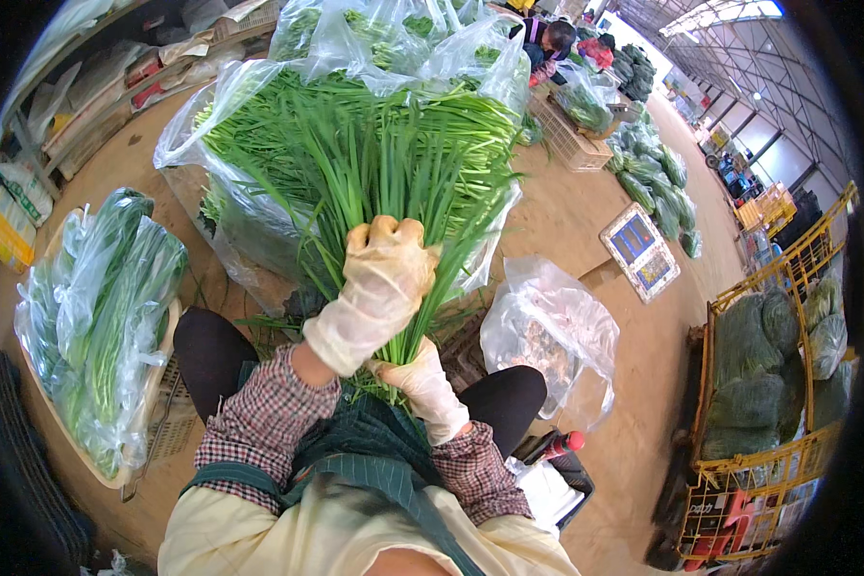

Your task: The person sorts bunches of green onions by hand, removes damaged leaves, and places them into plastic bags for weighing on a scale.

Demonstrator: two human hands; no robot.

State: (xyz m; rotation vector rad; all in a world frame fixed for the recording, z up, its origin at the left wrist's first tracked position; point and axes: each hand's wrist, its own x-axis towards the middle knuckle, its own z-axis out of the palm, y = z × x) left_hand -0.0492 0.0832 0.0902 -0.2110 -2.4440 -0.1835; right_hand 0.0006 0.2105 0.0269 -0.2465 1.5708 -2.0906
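A bunch of long flat green leaves, like garlic chives (pixel 360 169), stands upright between my knees, its leaf tips fanned over the pile beyond. My left hand (pixel 381 288), in a whitish glove, is closed around the middle of the bunch. Lower down, my right hand (pixel 421 389), gloved too, is closed around the stem ends. Just ahead, a large heap of the same greens (pixel 259 129) lies in an open clear plastic bag (pixel 237 209). Some loose leaves lie about the bunch's base.
Bagged greens lie in a tray (pixel 36 374) at left. To the right are a clear plastic bag (pixel 547 324), a digital scale (pixel 639 252), a black bin (pixel 576 475) and a yellow wire cage cart (pixel 756 461). Two people (pixel 547 36) sit farther off, near a plastic crate (pixel 569 137).
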